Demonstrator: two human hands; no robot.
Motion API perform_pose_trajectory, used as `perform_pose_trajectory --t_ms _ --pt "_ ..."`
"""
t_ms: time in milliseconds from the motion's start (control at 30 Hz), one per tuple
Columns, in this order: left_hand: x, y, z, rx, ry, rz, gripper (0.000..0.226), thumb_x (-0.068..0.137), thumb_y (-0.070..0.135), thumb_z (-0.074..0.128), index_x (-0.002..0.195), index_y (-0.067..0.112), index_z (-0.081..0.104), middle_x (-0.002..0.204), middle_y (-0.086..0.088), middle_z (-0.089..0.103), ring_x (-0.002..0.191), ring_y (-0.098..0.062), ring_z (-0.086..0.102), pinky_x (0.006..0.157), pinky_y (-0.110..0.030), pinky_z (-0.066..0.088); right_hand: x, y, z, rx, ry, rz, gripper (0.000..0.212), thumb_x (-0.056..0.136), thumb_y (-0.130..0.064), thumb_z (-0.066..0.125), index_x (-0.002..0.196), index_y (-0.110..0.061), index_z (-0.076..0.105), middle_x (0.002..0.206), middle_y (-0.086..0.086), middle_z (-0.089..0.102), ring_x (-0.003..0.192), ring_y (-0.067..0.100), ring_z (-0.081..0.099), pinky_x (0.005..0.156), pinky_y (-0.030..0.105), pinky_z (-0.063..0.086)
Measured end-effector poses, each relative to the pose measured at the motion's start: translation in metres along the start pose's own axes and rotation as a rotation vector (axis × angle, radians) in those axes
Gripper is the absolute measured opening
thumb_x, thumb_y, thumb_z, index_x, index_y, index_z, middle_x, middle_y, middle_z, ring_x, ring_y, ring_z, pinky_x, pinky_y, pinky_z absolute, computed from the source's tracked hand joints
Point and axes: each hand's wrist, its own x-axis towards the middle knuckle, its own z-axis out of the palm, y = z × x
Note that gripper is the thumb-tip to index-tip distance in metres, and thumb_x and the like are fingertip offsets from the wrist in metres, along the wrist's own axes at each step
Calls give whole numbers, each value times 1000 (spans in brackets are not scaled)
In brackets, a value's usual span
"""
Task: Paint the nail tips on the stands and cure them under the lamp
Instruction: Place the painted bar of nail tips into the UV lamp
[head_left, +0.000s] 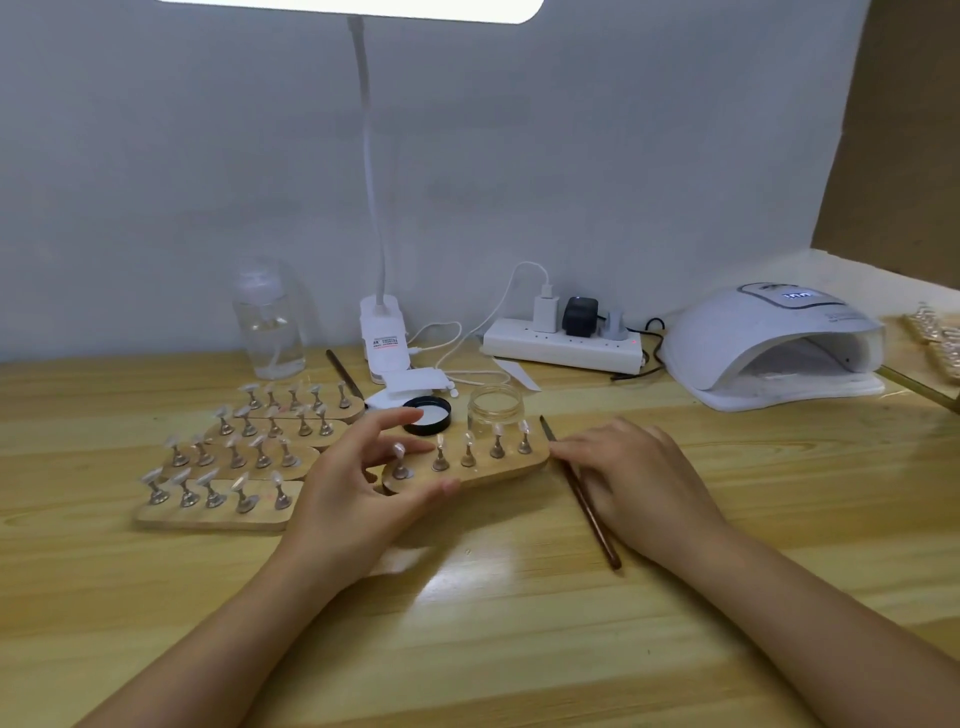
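Observation:
A wooden stand (511, 467) with several nail tips on metal holders lies mid-table. My left hand (353, 488) holds its left end, thumb along the front edge and fingers over the back. My right hand (623, 478) grips a brown nail brush (589, 512) and touches the stand's right end. Several more wooden stands (208, 517) with nail tips lie in a stack of rows to the left. The white curing lamp (769, 348) stands at the right, its mouth facing left and toward me.
A small open glass jar (494, 408) and its black lid (427, 414) sit just behind the held stand. A clear bottle (270, 322), a clip desk lamp (384, 332), a power strip (563, 348) and a second brush (344, 373) line the back.

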Motion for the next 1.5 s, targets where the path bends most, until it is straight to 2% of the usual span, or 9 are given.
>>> perform_pose_trajectory --t_ms 167,267,433,533,700,1033,1167,1267,1500 --pt "-2 10 1 -51 21 63 59 48 41 73 104 41 54 91 30 65 94 8 59 75 -3 41 0 2 -6 61 106 64 40 94 -15 43 127 -35 54 117 -15 62 107 8 50 79 22 27" --pt "3 20 7 -105 20 55 60 46 43 74 102 44 53 90 30 66 92 9 59 75 -7 44 8 18 -30 219 175 317 28 93 -25 49 117 -28 63 98 -9 68 88 7 59 74 25 44" --pt "17 47 39 -150 -63 58 62 46 44 75 103 43 51 90 25 67 93 4 60 71 -8 46 11 54 -80 948 -392 701 43 90 -52 45 93 -15 67 82 2 74 62 9 66 51 21 47" --pt "27 68 75 -163 -108 77 63 49 43 76 107 43 49 89 16 68 84 -4 61 71 -16 50 0 77 -89 1044 -443 725 31 78 -43 58 89 -14 61 80 8 73 60 11 66 46 20 47" --pt "44 92 154 -245 -131 71 61 64 34 80 115 38 47 92 19 61 90 2 57 75 -15 48 -23 125 -107 1326 -143 919 29 65 -26 64 88 -8 61 61 9 67 42 8 59 33 16 44" --pt "65 130 283 -328 -143 119 61 75 17 74 126 28 42 118 14 45 100 10 44 81 3 31 -68 189 -104 1484 554 1204 16 86 -19 59 77 -7 57 42 1 59 34 3 54 31 13 42" --pt "75 126 285 -203 -22 203 56 79 23 70 128 24 43 126 10 42 110 6 34 85 5 24 -68 201 -97 1387 665 1244 12 85 -16 62 77 -8 58 63 7 60 35 3 56 33 14 44" --pt "91 115 271 -167 132 206 48 85 24 62 130 19 45 129 4 45 118 -5 37 97 -16 29 -62 207 -87 1327 696 1245 14 86 -15 63 75 -8 57 69 7 59 36 3 57 34 14 45" --pt "96 92 269 -108 -193 -24 64 85 8 53 141 28 29 141 6 38 119 -11 41 87 -12 29 -25 221 -66 1371 724 1213 19 90 -12 60 72 -7 56 58 5 62 34 4 56 35 14 45"
